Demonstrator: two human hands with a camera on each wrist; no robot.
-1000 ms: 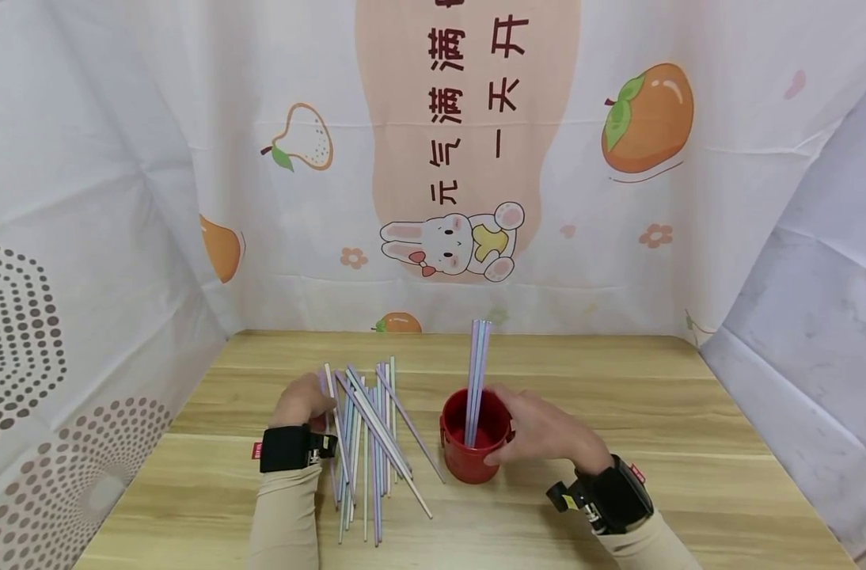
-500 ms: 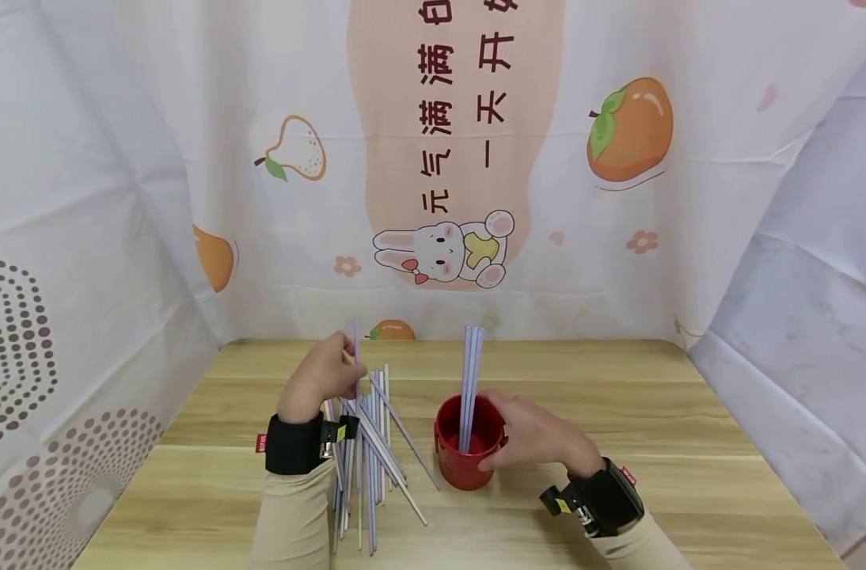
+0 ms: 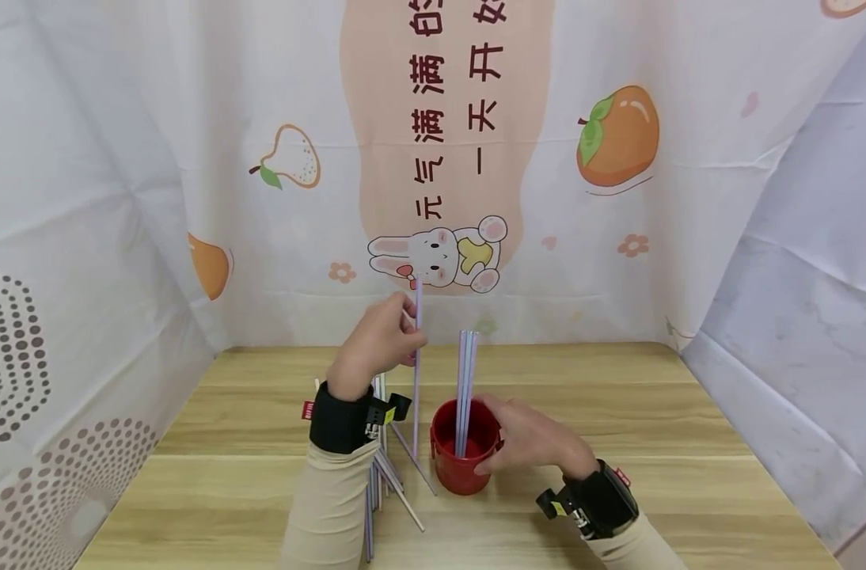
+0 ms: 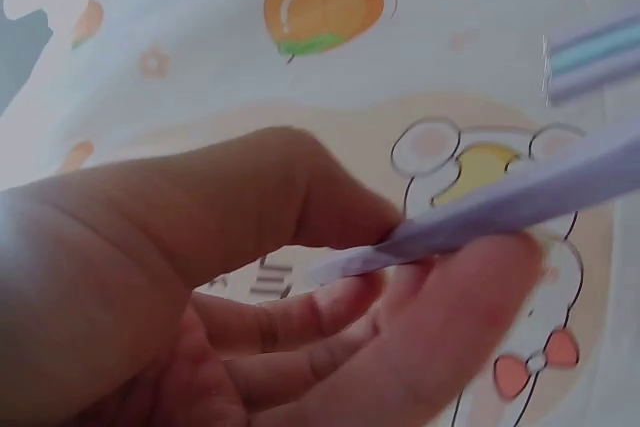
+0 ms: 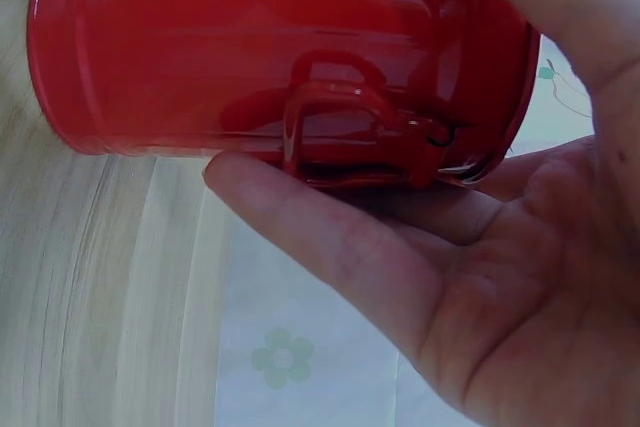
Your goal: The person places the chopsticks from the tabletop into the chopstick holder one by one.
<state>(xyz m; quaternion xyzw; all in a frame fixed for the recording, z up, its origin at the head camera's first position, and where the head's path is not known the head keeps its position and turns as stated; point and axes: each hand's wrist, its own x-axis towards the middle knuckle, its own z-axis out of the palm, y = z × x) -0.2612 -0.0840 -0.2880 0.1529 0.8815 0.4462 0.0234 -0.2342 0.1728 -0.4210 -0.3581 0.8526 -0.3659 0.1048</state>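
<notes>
Stick (image 3: 416, 396): slim, lilac, upright, pinched in your left hand (image 3: 379, 339).
Cup (image 3: 463, 473): glossy red, your right hand (image 3: 531, 435) curved wide around it.

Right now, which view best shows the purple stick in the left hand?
Head: the purple stick shows both above and below the left hand. Left wrist: close-up of the pinch, but the stick runs off frame. Right wrist: none of it.

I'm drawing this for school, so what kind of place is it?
Probably a screened-off tabletop workspace: a wood-grain table, a bunny-printed cloth hanging behind it, and pale sheets at both sides.
</notes>
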